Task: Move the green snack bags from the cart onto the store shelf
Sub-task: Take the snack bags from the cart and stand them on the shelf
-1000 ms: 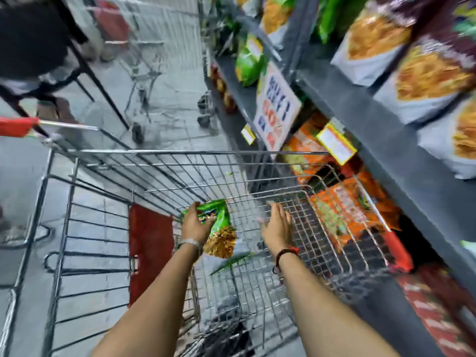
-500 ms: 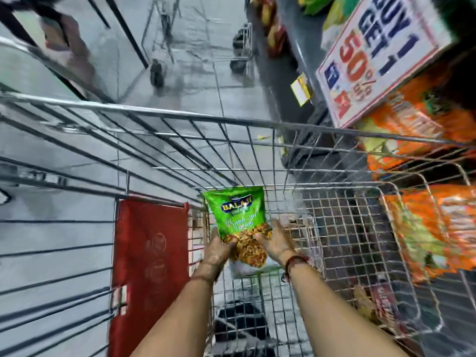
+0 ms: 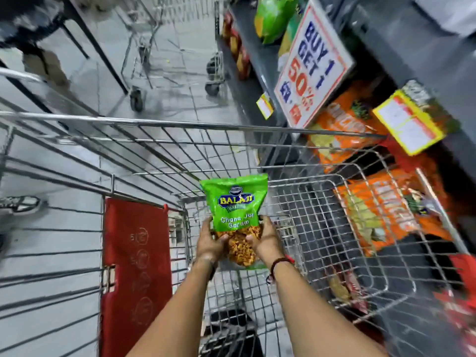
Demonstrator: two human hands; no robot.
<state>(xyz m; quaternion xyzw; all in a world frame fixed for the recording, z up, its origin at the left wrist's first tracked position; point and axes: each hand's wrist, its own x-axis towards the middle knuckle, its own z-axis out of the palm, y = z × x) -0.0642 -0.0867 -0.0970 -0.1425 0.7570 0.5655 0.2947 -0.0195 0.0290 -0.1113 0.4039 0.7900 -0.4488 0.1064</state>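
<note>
A green snack bag [image 3: 235, 202] with a blue and yellow logo stands upright inside the wire cart [image 3: 180, 124]. My left hand [image 3: 210, 243] grips its lower left edge and my right hand [image 3: 266, 240] grips its lower right edge. Both hands are low in the cart basket. The dark store shelf [image 3: 422, 55] runs along the right side, with green bags [image 3: 273, 16] on a level at the top.
A "Buy 1 Get 1" sign [image 3: 313, 63] and yellow price tags [image 3: 409, 122] stick out from the shelf edge. Orange snack bags [image 3: 378, 207] fill the lower shelf beside the cart. A red seat flap [image 3: 136, 274] hangs at the cart's left. Another cart [image 3: 154, 55] stands ahead in the aisle.
My right hand joined the left on the green bag, which turned upright to face me. The view tipped down and closer to the cart.
</note>
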